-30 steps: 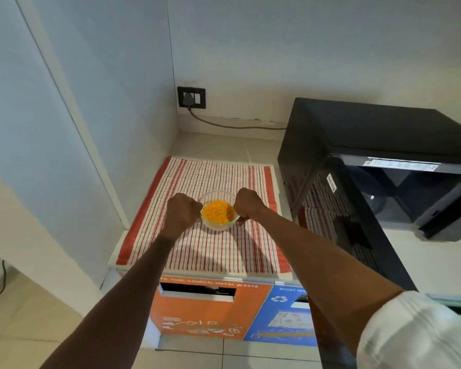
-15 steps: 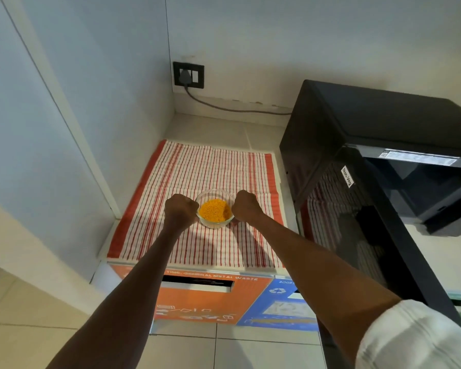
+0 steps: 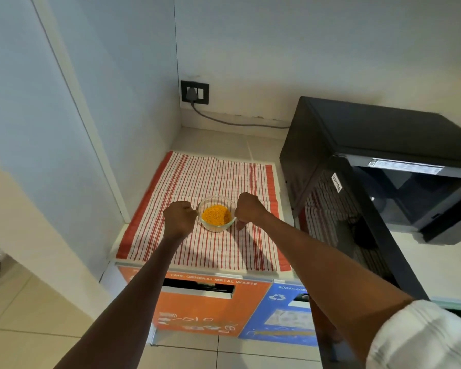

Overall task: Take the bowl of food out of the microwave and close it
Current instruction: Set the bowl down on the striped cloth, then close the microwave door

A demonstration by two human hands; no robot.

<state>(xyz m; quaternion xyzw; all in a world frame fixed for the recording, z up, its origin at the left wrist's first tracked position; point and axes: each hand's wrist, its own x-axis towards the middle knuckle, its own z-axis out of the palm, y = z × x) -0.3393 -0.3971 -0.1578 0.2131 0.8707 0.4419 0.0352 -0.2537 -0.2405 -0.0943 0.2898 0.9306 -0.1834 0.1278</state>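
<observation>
Centre of frame, on the striped cloth: where we find the bowl, so bowl first.
Bowl [image 3: 217, 214]: clear glass, small, yellow-orange food inside, sitting on the red-striped cloth [image 3: 205, 182] that covers the bench [image 3: 218, 141]; out of the microwave already.
Left hand [image 3: 179, 218]: curled at the bowl's left rim; fingers look pinched on the rim, but contact is hidden behind the knuckles, so we can't tell if they grip or just touch.
Right hand [image 3: 248, 207]: same on the right rim, fingers curled down close to the glass; grip vs. release not clear.
Handling, our guess: glass = stiff, fragile, smooth, prob. slippery; light w/ this little food. May be hot from the oven, so we'd take it by the rim, both sides, not the wall. Food is loose, so keep it level.
Cloth: soft, should stop sliding.
Microwave [image 3: 378, 145]: black, right of frame, cavity open.
Door [image 3: 357, 230]: swung out toward us, lower right, well apart from the bowl.
Left to do: let go, then push the door shut; we'd press near its free edge.
Risk: right forearm passes near the door edge.
</observation>
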